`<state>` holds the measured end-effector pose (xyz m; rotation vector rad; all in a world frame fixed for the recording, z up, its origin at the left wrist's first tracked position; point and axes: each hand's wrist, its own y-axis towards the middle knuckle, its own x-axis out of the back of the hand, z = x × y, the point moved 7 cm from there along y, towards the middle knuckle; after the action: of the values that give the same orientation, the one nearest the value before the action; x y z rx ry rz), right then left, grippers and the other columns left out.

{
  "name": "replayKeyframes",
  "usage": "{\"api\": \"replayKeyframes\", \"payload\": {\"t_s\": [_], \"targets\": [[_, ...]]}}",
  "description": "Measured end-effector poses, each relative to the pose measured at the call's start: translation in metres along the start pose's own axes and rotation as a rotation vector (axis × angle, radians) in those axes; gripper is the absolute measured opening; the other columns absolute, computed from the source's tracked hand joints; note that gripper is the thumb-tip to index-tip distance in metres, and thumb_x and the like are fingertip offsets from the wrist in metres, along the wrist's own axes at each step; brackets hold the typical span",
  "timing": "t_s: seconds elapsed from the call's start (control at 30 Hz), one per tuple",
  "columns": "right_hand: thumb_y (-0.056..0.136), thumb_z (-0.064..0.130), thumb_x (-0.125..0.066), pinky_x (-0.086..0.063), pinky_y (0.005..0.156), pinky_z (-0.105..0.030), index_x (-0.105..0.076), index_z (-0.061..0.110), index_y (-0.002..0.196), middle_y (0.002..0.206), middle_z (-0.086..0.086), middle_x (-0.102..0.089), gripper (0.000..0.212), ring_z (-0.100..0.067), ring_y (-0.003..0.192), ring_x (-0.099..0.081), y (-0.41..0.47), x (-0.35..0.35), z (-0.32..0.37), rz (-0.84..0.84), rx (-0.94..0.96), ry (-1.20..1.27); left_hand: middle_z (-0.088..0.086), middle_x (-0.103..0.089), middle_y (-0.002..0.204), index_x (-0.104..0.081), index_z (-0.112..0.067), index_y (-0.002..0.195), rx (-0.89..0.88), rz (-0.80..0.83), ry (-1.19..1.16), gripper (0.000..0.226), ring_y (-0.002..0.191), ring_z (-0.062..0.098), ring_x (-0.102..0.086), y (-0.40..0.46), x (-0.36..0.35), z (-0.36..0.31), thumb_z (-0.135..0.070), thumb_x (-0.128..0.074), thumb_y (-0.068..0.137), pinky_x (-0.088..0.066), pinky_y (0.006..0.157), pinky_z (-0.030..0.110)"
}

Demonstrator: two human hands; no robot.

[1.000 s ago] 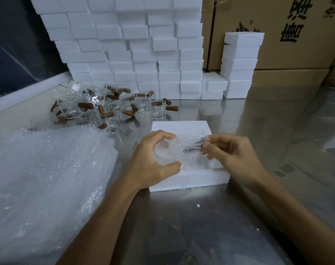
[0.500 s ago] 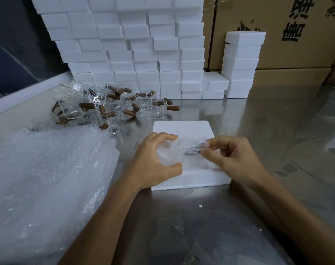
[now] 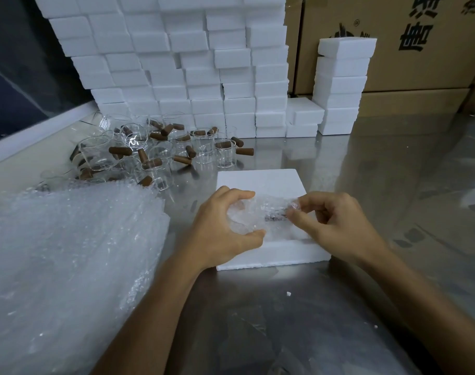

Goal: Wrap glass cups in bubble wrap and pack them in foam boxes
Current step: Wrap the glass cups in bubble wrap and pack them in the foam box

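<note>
Left hand (image 3: 220, 228) curls around the bubble-wrapped glass cup (image 3: 254, 216), thumb below and fingers over the top. Right hand (image 3: 331, 226) pinches the wrap's end between thumb and forefinger at the cup's dark handle. The bundle sits over the white foam box (image 3: 260, 180) on the steel table (image 3: 366, 185). Stack of bubble wrap sheets (image 3: 68, 253) lies at left; unwrapped glass cups (image 3: 160, 152) cluster behind it, before stacked foam boxes (image 3: 176, 63).

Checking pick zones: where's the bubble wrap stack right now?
Head view, lower left: the bubble wrap stack lies on the steel table, beside the left hand, just in front of the unwrapped glass cups.
</note>
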<state>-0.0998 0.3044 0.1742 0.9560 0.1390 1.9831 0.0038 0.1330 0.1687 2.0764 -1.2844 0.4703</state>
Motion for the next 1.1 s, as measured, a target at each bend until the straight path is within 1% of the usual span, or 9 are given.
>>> {"api": "replayKeyframes", "payload": {"t_s": [0.13,0.27,0.5,0.63,0.73,0.83,0.93,1.0,1.1], "targets": [[0.096,0.047,-0.056,-0.032,0.049,-0.011,-0.068,0.035,0.083,0.055,0.032,-0.053,0.021,-0.007,0.043,-0.04,-0.001,0.003,0.005,-0.084,0.022,-0.004,-0.008,-0.056,0.118,-0.06,-0.029,0.124,-0.03,0.04,0.026,0.065,0.111,0.002,-0.053,-0.002,-0.001,-0.004,-0.049,-0.075,0.064,-0.044,0.099,0.027],[0.093,0.038,-0.063,-0.035,0.052,-0.01,-0.07,0.033,0.088,0.079,0.024,-0.07,0.01,-0.01,0.041,-0.045,-0.002,0.005,0.004,-0.149,0.034,-0.102,-0.008,-0.058,0.119,-0.06,-0.023,0.12,-0.012,0.039,-0.083,0.064,0.115,0.004,-0.052,-0.002,0.004,-0.003,-0.061,-0.062,0.069,-0.04,0.098,0.023],[0.087,0.031,-0.074,-0.035,0.052,-0.004,-0.077,0.027,0.08,0.072,0.025,-0.068,0.009,0.005,0.049,-0.054,-0.002,0.002,0.002,-0.151,0.045,-0.094,-0.004,-0.058,0.097,-0.059,-0.012,0.094,-0.072,-0.03,0.052,0.048,0.096,0.017,-0.057,0.001,0.017,0.0,-0.051,-0.072,0.069,-0.049,0.084,0.04],[0.087,0.033,-0.073,-0.036,0.057,-0.005,-0.07,0.031,0.076,0.069,0.021,-0.063,0.012,-0.003,0.061,-0.056,-0.003,0.01,0.001,-0.298,0.003,-0.084,-0.008,-0.056,0.098,-0.06,-0.017,0.096,-0.123,-0.082,0.033,0.05,0.093,0.007,-0.055,0.003,0.019,0.002,-0.061,-0.061,0.073,-0.045,0.078,0.021],[0.092,0.045,-0.063,-0.047,0.083,-0.019,-0.067,0.03,0.104,0.1,0.011,-0.066,0.02,-0.004,0.09,-0.06,0.0,0.017,-0.014,-0.363,-0.168,0.044,-0.01,-0.055,0.111,-0.056,-0.031,0.111,0.049,-0.251,-0.025,0.053,0.096,-0.003,-0.052,0.005,0.031,0.017,-0.07,-0.043,0.08,-0.039,0.077,0.015],[0.097,0.055,-0.051,-0.047,0.099,-0.038,-0.053,0.031,0.137,0.12,0.012,-0.064,0.047,-0.009,0.113,-0.058,0.0,0.004,-0.032,-0.19,-0.35,0.185,-0.009,-0.058,0.126,-0.051,-0.034,0.128,0.256,-0.23,-0.116,0.066,0.106,-0.002,-0.054,0.005,0.027,0.04,-0.076,-0.028,0.083,-0.041,0.087,0.023],[0.098,0.054,-0.048,-0.038,0.095,-0.013,-0.047,0.028,0.146,0.135,0.016,-0.055,0.055,0.014,0.111,-0.053,-0.002,-0.006,-0.031,-0.109,-0.334,0.228,-0.022,-0.061,0.12,-0.056,-0.04,0.13,0.286,-0.154,-0.116,0.076,0.116,0.006,-0.055,0.003,0.018,0.043,-0.084,-0.02,0.079,-0.04,0.1,0.035],[0.101,0.05,-0.048,-0.034,0.088,0.003,-0.047,0.026,0.146,0.136,0.02,-0.052,0.052,0.033,0.101,-0.045,-0.001,-0.002,-0.022,-0.139,-0.28,0.254,-0.037,-0.063,0.098,-0.062,-0.051,0.117,0.24,-0.214,-0.144,0.061,0.102,-0.008,-0.056,0.001,0.023,0.034,-0.081,-0.021,0.082,-0.04,0.091,0.025],[0.098,0.05,-0.05,-0.042,0.111,-0.029,-0.05,0.03,0.143,0.136,0.019,-0.057,0.049,0.012,0.121,-0.052,-0.001,0.009,-0.008,-0.214,-0.165,0.334,-0.041,-0.065,0.092,-0.062,-0.066,0.091,0.147,-0.322,-0.231,0.034,0.095,-0.014,-0.06,0.0,0.037,0.013,-0.072,-0.028,0.088,-0.044,0.078,0.012]]}}
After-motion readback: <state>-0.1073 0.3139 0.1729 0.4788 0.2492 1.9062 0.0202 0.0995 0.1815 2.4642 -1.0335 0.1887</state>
